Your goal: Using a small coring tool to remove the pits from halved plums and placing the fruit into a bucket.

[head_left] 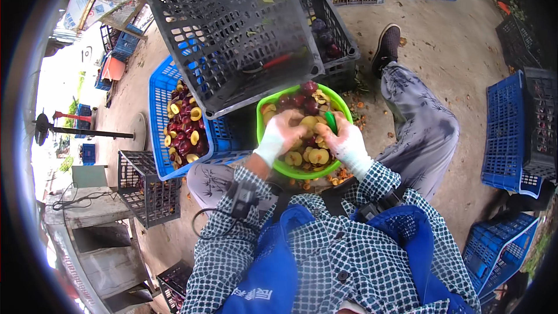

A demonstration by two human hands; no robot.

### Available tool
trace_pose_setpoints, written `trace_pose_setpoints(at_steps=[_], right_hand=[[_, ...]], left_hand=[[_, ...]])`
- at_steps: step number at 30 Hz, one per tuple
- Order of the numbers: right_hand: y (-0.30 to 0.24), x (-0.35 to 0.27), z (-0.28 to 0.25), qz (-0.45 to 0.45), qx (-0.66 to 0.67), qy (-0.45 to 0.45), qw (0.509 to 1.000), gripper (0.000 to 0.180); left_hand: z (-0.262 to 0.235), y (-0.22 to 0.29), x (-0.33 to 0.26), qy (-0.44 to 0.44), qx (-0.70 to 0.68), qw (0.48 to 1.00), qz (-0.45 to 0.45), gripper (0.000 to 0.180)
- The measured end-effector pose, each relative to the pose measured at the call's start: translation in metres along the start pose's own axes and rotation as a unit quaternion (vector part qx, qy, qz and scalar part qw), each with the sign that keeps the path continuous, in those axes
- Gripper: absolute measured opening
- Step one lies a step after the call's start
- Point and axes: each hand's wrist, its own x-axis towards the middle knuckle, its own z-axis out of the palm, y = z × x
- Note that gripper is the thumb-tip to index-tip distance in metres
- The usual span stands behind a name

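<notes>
Both my hands, in whitish gloves, work close together over a bright green basin (344, 100) between my knees. The basin holds whole dark red plums (299, 100) and cut yellow-fleshed plum halves (318, 156). My left hand (282, 135) is closed, its fingertips around a plum at the middle of the basin. My right hand (344, 141) grips a tool with a green handle (331, 121); its working end is hidden by the fingers and fruit. The fingertips of the two hands nearly meet.
A blue crate (165, 166) of halved plums stands at my left. Above it tilts a black crate (197, 29) with a red-handled tool (278, 61) lying on it. Another black crate (340, 61) holds dark plums. Blue crates (501, 134) stand along the right. Fruit scraps litter the ground.
</notes>
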Motion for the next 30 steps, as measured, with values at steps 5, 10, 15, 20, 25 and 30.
trace_pose_setpoints(at_steps=[5,10,15,20,25,30], right_hand=[[-0.022,-0.008,0.004,0.133,0.289,-0.046,0.947,0.048],[-0.021,-0.025,0.02,-0.065,-0.027,0.056,0.996,0.039],[-0.029,-0.03,0.005,-0.138,-0.133,-0.021,0.981,0.033],[-0.027,-0.031,0.005,-0.148,-0.163,-0.047,0.974,0.028],[-0.038,-0.035,0.005,-0.147,-0.173,-0.066,0.972,0.029],[-0.037,-0.034,0.009,-0.142,-0.164,-0.075,0.973,0.033]], left_hand=[[0.018,0.027,-0.039,-0.013,-0.283,0.958,-0.044,0.055],[0.034,0.017,-0.06,0.093,-0.233,0.965,0.071,0.058],[0.022,0.017,-0.061,0.096,-0.168,0.967,0.164,0.055],[0.026,0.013,-0.059,0.073,-0.37,0.926,0.013,0.06],[0.022,0.009,-0.059,0.069,-0.341,0.937,0.021,0.058],[0.021,0.009,-0.058,0.073,-0.308,0.947,0.054,0.065]])
